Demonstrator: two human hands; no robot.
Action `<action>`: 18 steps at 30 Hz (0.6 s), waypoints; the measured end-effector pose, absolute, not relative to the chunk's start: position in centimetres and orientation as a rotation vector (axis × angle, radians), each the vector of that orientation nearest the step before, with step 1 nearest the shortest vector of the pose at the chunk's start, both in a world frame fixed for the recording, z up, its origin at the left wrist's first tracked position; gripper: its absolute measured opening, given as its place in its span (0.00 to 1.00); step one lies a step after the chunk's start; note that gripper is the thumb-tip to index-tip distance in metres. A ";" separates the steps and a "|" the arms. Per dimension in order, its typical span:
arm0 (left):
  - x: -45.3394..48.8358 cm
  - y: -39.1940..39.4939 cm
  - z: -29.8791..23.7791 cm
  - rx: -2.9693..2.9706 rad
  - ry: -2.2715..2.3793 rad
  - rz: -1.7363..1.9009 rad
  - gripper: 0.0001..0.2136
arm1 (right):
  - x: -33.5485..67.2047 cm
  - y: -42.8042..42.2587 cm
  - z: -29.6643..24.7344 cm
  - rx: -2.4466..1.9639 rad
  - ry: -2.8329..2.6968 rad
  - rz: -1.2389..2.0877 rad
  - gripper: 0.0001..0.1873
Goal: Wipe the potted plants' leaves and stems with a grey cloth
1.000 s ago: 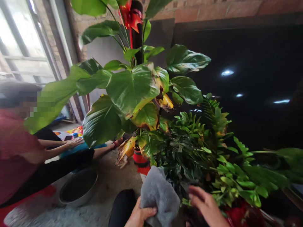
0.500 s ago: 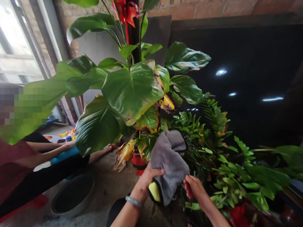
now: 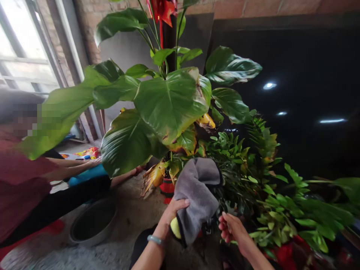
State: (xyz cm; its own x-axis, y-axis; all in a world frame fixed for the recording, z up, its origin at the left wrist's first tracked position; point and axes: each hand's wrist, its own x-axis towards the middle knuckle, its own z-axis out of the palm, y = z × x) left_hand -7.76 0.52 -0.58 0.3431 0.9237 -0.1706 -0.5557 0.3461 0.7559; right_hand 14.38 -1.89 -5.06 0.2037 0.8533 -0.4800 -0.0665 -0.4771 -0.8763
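While the left hand (image 3: pixel 170 214) grips a grey microfibre cloth (image 3: pixel 195 195) folded over a yellow sponge (image 3: pixel 175 228), the right hand (image 3: pixel 233 229), fingers half-curled and empty, sits just right of the cloth, nearer the dark-green leafy plant (image 3: pixel 234 168) beyond it.

- grey fuzzy cloth (image 3: pixel 196 197), all bunched up, gripped in the left hand (image 3: pixel 172 213) right by the dark leaves
- yellow sponge (image 3: pixel 176 228), just a curved bit poking out under the cloth
- big glossy plant (image 3: pixel 170 105), leaves going yellow-brown at the edges
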 end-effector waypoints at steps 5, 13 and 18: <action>-4.7 -1.1 -4.3 0.545 0.675 0.918 0.25 | 14.2 -2.9 -4.7 -1.708 -0.794 1.273 0.15; -8.4 -1.6 -3.1 0.542 0.757 0.915 0.28 | 19.5 -2.0 -3.7 -1.798 -0.720 0.799 0.18; -9.0 -3.1 -4.3 0.556 0.779 0.901 0.31 | 23.2 -0.5 -2.6 -1.837 -0.647 0.617 0.20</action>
